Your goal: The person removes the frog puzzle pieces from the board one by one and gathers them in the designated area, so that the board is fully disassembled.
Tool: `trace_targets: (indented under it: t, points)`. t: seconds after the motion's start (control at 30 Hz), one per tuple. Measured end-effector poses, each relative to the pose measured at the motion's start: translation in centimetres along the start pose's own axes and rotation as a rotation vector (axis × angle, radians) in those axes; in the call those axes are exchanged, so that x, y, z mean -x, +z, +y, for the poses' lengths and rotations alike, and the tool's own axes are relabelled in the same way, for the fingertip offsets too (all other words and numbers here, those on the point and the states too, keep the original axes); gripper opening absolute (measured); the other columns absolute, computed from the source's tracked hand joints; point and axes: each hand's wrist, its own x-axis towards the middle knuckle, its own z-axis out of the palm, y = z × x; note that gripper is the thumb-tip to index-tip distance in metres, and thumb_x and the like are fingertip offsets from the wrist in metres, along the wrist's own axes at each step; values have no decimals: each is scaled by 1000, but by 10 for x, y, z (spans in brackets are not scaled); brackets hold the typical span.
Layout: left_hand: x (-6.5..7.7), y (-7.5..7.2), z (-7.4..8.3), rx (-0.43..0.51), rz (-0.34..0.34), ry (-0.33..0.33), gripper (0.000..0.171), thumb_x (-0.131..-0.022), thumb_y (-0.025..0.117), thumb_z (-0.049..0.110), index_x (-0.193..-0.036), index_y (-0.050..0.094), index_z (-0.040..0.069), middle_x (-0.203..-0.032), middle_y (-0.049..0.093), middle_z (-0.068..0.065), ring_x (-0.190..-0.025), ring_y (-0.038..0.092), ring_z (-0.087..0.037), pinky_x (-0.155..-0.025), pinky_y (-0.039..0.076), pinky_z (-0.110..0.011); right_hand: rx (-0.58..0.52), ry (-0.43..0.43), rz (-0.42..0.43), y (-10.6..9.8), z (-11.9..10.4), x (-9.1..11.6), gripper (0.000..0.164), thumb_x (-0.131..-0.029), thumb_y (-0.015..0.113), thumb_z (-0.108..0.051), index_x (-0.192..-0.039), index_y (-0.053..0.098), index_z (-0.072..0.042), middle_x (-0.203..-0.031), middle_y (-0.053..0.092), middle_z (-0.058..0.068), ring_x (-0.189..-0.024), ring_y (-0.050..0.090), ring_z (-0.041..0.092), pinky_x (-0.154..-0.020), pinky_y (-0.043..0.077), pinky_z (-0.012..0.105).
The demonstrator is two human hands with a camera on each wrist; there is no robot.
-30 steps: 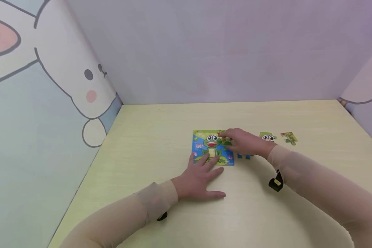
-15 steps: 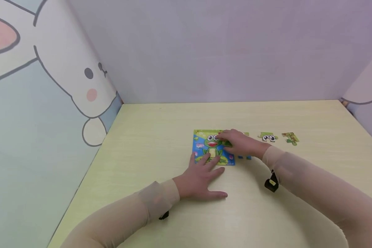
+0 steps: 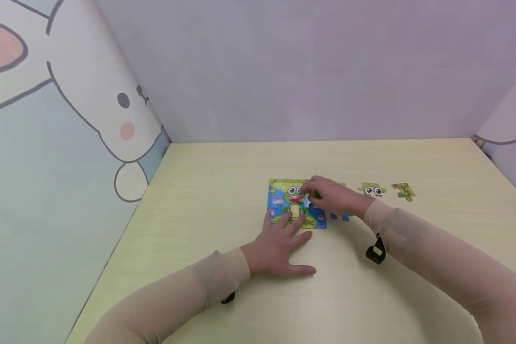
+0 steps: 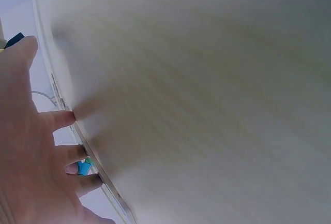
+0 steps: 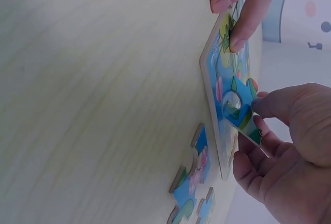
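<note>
A frog picture puzzle board lies on the table in the head view. My left hand is spread flat, its fingertips resting on the board's near edge. Between thumb and fingers, my right hand pinches a blue and green puzzle piece over the board's right part. That piece is tilted, with one edge raised, in the right wrist view; whether its lower edge touches the board I cannot tell. The left wrist view shows the left palm and fingers along the board's edge.
Right of the board lie loose pieces: one with frog eyes, a brown-green one, and blue ones partly covered by the right hand. Pale walls with cartoon drawings stand behind the table and at its sides.
My right hand has shifted slightly left over the board, and the pinched piece now tilts up, showing blue. The left hand stays in place on the board's edge.
</note>
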Motion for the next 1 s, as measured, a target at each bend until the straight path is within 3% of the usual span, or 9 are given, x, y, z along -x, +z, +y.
trace_targets:
  t: [0.13, 0.33, 0.7, 0.87, 1.0]
  points:
    - [0, 0, 0, -3, -2, 0, 83, -93, 43, 83, -161, 41, 35, -176, 21, -1, -162, 20, -36, -118, 20, -78, -11, 22, -6, 0, 2, 0, 33, -104, 58, -5, -135, 67, -12, -125, 71, 10, -110, 67, 25, -98, 56, 50]
    - [0, 1, 0, -14, -13, -6, 84, -93, 41, 84, -162, 40, 36, -177, 20, -1, -162, 20, -37, -119, 19, -78, 9, 46, -12, -1, 4, 1, 37, -105, 58, -6, -141, 63, -13, -115, 72, 10, -98, 67, 22, -91, 57, 47]
    - [0, 0, 0, -10, -20, -5, 85, -93, 41, 84, -162, 39, 35, -177, 20, -1, -162, 19, -37, -119, 19, -78, -28, 6, 13, -9, 3, 7, 30, -105, 59, -5, -132, 67, -13, -119, 72, 13, -108, 69, 28, -96, 56, 52]
    - [0, 1, 0, -15, -21, -8, 86, -92, 41, 85, -162, 38, 36, -177, 19, -1, -162, 19, -37, -119, 19, -78, -54, 14, 42, -21, 14, 21, 33, -105, 59, -3, -136, 65, -9, -120, 72, 14, -103, 69, 28, -91, 57, 50]
    - [0, 0, 0, -16, -22, -9, 86, -92, 41, 85, -163, 37, 36, -177, 18, -1, -163, 18, -36, -120, 18, -77, -64, 67, 49, -34, 29, 43, 34, -105, 59, -5, -138, 65, -8, -121, 71, 14, -102, 68, 26, -89, 57, 47]
